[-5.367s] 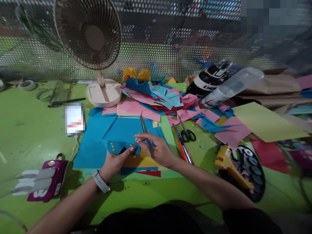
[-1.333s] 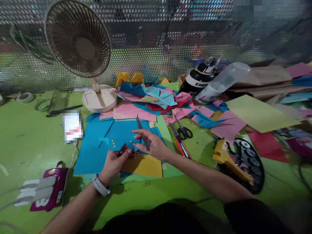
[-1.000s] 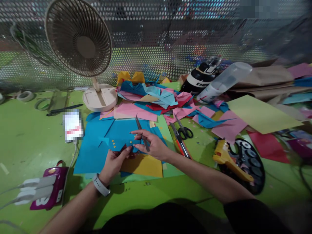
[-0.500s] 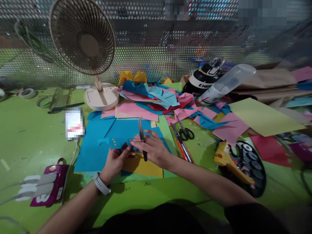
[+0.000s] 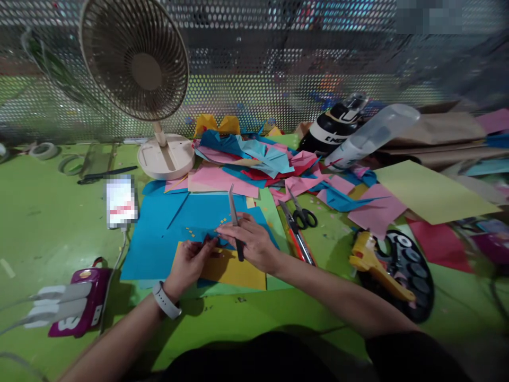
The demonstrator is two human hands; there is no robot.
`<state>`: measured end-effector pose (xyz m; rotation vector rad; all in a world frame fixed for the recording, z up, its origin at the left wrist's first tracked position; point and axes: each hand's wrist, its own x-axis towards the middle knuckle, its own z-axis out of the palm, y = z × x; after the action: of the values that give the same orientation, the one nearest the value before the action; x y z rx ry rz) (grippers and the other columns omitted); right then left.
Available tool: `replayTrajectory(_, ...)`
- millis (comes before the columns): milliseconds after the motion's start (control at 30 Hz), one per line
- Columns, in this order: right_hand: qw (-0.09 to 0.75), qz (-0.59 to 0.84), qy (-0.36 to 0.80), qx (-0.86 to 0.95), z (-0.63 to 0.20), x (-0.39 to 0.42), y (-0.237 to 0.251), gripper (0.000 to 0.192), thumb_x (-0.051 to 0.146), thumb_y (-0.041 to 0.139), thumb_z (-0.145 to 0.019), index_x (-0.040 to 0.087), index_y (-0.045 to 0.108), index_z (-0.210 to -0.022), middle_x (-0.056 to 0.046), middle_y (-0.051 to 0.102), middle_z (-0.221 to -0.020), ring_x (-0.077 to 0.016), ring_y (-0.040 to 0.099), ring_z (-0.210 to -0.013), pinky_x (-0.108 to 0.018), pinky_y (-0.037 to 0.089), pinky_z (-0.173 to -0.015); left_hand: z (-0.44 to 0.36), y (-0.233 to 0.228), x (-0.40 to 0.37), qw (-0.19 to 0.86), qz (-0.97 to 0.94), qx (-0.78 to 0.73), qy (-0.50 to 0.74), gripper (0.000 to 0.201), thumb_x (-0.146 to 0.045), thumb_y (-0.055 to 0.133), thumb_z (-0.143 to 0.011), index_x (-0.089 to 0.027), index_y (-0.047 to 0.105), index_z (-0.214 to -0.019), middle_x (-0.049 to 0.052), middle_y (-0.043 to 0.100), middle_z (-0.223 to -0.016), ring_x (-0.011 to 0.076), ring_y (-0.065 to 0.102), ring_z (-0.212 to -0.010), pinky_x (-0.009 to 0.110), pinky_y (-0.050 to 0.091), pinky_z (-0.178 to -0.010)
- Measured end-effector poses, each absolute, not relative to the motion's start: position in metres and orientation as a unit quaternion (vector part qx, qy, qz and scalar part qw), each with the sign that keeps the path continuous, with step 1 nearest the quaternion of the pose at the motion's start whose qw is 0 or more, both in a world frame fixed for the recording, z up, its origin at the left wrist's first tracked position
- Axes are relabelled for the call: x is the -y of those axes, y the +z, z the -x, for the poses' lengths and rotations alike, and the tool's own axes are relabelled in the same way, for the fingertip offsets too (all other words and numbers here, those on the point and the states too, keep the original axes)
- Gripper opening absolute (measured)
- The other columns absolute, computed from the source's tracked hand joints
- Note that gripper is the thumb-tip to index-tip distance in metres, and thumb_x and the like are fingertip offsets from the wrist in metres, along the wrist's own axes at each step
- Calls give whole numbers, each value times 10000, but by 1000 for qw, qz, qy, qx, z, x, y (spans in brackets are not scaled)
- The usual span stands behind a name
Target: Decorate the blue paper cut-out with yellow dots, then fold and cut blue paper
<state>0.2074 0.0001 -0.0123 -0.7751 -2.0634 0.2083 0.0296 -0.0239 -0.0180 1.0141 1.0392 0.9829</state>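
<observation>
My right hand (image 5: 252,241) holds a pair of tweezers (image 5: 233,209), which point up and away from me; its thumb and fingertips are closed near the left hand. My left hand (image 5: 192,261) rests on a yellow paper strip (image 5: 238,268), with finger and thumb pinched together at a small dark bit too unclear to name. Beneath the strip lies a blue paper sheet (image 5: 151,249). Tiny yellow paper squares (image 5: 191,232) are scattered on the sheet just beyond my fingers.
A utility knife (image 5: 298,239) and scissors (image 5: 304,215) lie right of the sheet. Farther right is a yellow glue gun (image 5: 377,265) on a black palette. Behind are crumpled coloured papers (image 5: 258,154), a fan (image 5: 167,156) and bottles (image 5: 330,132). Left are a phone (image 5: 121,201) and purple power strip (image 5: 79,302).
The tweezers have shifted slightly right and tilt a little differently in my right hand. My left fingertips have moved slightly right, and more of the yellow strip shows beside that hand.
</observation>
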Motion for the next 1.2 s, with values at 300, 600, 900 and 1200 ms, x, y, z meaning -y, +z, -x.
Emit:
replayTrajectory(300, 443, 313, 80, 836, -208, 1, -11, 284, 106, 535, -897, 230, 622, -1137, -43, 720, -897, -153, 665, -808, -403, 469, -955, -29, -19, 25, 643, -442, -455, 430, 283, -428, 740, -703, -154, 672, -703, 24, 706, -713, 194, 681, -681, 319, 586, -678)
replayTrajectory(600, 440, 328, 62, 833, -209, 1, -7, 246, 199, 587, -898, 240, 608, -1139, -37, 740, -959, -144, 688, -814, -400, 427, -1007, -32, -14, 27, 643, -427, -449, 451, 288, -406, 746, -694, -150, 677, -809, 32, 697, -777, 208, 668, -764, 318, 585, -658)
replayTrajectory(900, 424, 317, 96, 843, -210, 2, -11, 236, 145, 544, -908, 229, 618, -1116, -38, 738, -946, -142, 683, -805, -429, 426, -1002, -30, -14, 26, 643, -448, -453, 425, 302, -441, 734, -706, -150, 659, -676, 38, 699, -703, 198, 681, -668, 298, 571, -640)
replayTrajectory(1200, 460, 353, 59, 812, -214, 1, -5, 310, 122, 543, -896, 270, 591, -1164, -35, 731, -1003, -156, 684, -879, -409, 463, -944, -33, -13, 29, 643, -405, -467, 453, 283, -383, 763, -691, -151, 674, -826, 47, 721, -824, 209, 696, -755, 329, 590, -701)
